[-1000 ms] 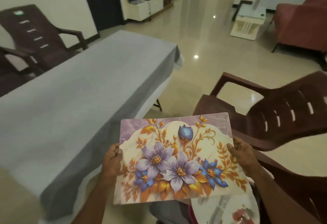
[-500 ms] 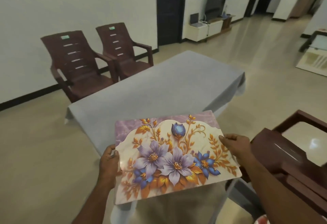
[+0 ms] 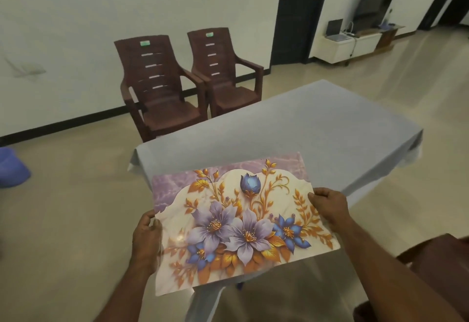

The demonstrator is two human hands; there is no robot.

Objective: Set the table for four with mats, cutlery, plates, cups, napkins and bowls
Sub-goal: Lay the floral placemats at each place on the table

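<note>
Mat (image 3: 243,222), printed with flowers, is held level in the air at the near end of the bench (image 3: 317,128), not yet laid down. The left hand (image 3: 146,240) has its fingers closed on the near-left edge, and the right hand (image 3: 328,204) pinches the right edge, probably to keep the thin sheet flat for laying. Farther off, the grey-clothed top carries nothing. Two brown chairs (image 3: 187,85) stand beyond it by the far wall.

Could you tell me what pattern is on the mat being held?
Purple and blue flowers with orange-gold leaves on cream, on the mat; head view.
</note>
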